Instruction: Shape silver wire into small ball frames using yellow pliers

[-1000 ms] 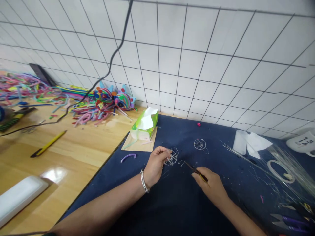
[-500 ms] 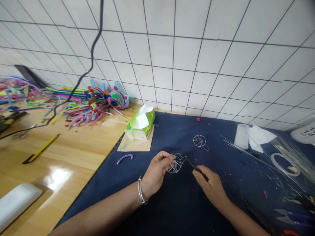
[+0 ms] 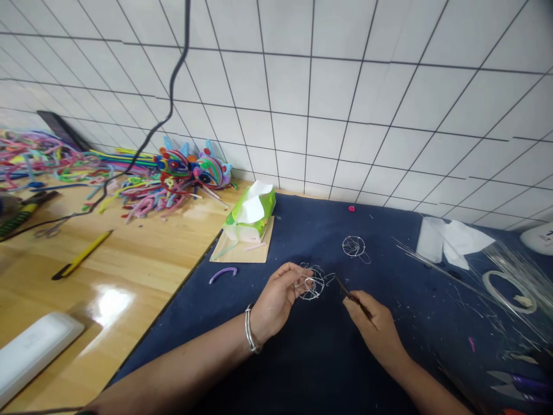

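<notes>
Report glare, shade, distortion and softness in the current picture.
Head view: glare whitens a patch of the wooden table; head view: the blue cloth darkens toward bottom centre; head view: the wall's lines splay upward; head view: the left hand's wire frame looks soft.

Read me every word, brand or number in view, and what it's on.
"1": on the white mug, cut off by the picture's right edge; any smaller print there is unreadable.
Green tissue pack: markings too small and blurred to read.
Nothing else legible.
</notes>
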Demonstrator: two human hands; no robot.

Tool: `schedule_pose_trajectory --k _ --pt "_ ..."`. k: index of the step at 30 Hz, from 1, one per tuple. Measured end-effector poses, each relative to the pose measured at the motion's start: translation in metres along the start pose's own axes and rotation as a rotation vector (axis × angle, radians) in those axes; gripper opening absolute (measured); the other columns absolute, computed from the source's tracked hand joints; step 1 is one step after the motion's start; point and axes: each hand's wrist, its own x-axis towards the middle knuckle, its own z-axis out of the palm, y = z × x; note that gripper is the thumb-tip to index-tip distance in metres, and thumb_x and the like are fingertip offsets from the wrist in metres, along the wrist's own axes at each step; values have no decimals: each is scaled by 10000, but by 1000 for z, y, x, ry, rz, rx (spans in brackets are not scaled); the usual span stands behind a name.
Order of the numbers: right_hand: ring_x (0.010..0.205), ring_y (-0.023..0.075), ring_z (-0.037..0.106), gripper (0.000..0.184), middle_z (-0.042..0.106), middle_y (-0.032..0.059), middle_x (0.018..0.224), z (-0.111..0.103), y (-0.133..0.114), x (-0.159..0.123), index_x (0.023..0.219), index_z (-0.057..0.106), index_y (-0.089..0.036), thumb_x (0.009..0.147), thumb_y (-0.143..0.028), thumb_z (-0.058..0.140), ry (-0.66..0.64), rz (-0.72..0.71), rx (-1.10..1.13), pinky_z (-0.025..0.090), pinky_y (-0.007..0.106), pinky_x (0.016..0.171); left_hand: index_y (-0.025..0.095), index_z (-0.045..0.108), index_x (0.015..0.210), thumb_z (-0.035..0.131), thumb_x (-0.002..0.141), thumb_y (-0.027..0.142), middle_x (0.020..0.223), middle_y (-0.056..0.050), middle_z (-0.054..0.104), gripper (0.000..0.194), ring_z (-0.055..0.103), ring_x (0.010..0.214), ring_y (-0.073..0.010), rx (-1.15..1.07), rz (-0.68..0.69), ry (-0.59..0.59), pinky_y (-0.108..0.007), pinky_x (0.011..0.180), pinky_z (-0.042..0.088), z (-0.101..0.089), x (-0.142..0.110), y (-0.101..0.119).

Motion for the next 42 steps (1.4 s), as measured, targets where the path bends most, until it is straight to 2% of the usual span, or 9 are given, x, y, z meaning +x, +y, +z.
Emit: schedule_pose_trajectory --k 6,11,21,42 --pt "593 114 431 243 453 -21 658 0 1 1 827 558 -209 850 -418 435 -1 -10 -7 357 223 548 143 523 763 576 781 195 885 -65 631 77 605 776 -152 -18 -12 -38 -318 811 435 0 2 1" --pt "597 114 440 235 465 -21 665 0 1 1 851 558 -213 848 -418 442 0 -6 -12 359 225 558 140 523 770 571 782 183 893 -79 630 65 604 769 -152 -9 -73 -92 -296 773 438 -2 4 2" --pt "598 116 450 240 492 -23 669 2 3 1 866 568 -213 843 -418 445 12 -1 -41 366 219 565 139 509 773 551 824 263 885 -90 621 140 598 826 -171 -48 -125 -170 -334 823 423 -1 6 5" --pt "631 123 477 246 500 -17 686 -1 -3 0 870 551 -208 847 -425 437 -6 22 -103 380 221 582 134 553 807 560 815 296 888 -99 639 163 602 792 -174 -12 -131 -204 -328 777 435 -2 6 8"
